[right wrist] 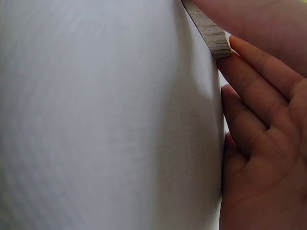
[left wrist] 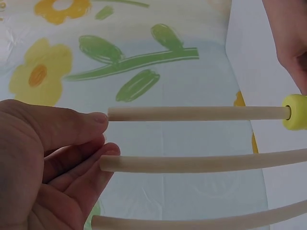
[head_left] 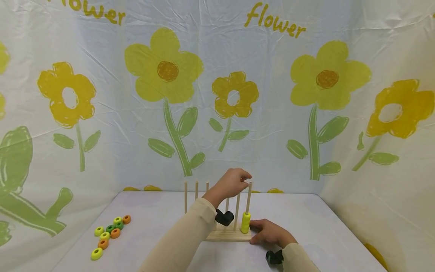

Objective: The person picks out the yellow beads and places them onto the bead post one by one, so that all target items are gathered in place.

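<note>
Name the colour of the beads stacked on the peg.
Bright yellow; the beads show best in the head view.

white tabletop [head_left: 153, 223]. nine loose rings lay on its left side in a slanted bunch, some touching: four yellow rings [head_left: 96, 257], three orange rings [head_left: 116, 236], two green rings [head_left: 120, 226]. nearest ring was yellow, farthest orange. wooden base [head_left: 228, 237] sat flat right of middle, well apart from the rings, left part hidden behind a sleeve. right hand [head_left: 270, 232] was low at the surface, fingers touching the base's right end.
</note>
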Available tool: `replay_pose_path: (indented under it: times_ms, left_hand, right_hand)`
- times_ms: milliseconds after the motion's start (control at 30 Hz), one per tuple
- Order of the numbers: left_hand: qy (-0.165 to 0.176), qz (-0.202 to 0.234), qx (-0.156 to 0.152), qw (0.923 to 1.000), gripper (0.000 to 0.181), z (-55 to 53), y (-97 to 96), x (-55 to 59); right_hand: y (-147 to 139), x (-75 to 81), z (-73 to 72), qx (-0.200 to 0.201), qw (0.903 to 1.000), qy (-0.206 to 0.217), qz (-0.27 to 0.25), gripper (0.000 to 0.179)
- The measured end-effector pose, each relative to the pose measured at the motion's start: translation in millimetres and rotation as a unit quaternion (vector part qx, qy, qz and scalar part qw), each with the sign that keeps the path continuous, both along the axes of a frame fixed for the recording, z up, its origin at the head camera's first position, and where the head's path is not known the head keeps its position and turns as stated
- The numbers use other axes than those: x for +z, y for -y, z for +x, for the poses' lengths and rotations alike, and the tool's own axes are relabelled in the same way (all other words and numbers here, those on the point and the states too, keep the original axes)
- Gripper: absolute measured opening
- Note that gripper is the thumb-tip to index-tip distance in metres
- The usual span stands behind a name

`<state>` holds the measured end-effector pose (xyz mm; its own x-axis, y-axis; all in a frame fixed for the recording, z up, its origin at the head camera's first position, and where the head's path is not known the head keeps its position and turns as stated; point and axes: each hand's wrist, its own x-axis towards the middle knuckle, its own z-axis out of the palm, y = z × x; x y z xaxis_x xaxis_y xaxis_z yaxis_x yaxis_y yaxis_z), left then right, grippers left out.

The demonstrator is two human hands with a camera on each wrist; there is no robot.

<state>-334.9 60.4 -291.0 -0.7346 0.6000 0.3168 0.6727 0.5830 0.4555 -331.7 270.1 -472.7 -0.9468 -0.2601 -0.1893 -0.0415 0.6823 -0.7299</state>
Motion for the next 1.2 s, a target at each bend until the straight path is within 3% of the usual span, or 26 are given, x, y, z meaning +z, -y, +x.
replay_pose_path:
  times_ms: [433, 867, 1200]
  left_hand:
    - [-0.034, 0.034, 0.005, 0.9988, 0.033, -0.6, 24.3, -1.2]
    - [-0.039, 0.057, 0.014, 0.9975, 0.032, 2.9, 51.9, -6.0]
    - [-0.059, 0.069, 0.043, 0.9949, 0.035, 4.7, 73.8, -6.4]
  right_hand:
    - [0.4, 1.0, 0.8, 0.012, 0.9999, -0.009, -0.005, 0.070]
    - [0.9, -1.7, 0.7, 0.012, 0.9998, -0.009, -0.012, 0.071]
    - [0.5, -0.2, 0.9, 0.011, 0.9998, -0.007, -0.014, 0.072]
